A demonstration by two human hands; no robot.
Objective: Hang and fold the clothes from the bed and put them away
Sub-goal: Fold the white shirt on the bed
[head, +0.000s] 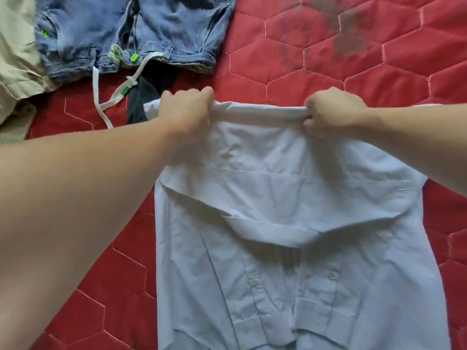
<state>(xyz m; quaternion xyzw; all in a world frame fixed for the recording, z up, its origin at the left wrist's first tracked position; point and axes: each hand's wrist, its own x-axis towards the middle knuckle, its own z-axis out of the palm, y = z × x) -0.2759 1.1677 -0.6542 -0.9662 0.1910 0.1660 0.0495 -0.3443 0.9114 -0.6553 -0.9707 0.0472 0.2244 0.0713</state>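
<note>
A white button-up shirt (290, 223) lies spread on the red quilted bed cover (328, 59), its sleeves folded inward and its cuffs near the bottom of the view. My left hand (184, 109) grips the far folded edge of the shirt at its left end. At the right end of that same edge, my right hand (331, 112) grips the cloth with curled fingers. The edge is lifted and stretched straight between both hands.
Blue denim shorts (131, 31) with a white drawstring lie at the top left. A beige garment (17, 59) sits at the far left edge. A dark garment (141, 102) peeks out beside my left hand. A dark stain (348, 39) marks the cover at top right.
</note>
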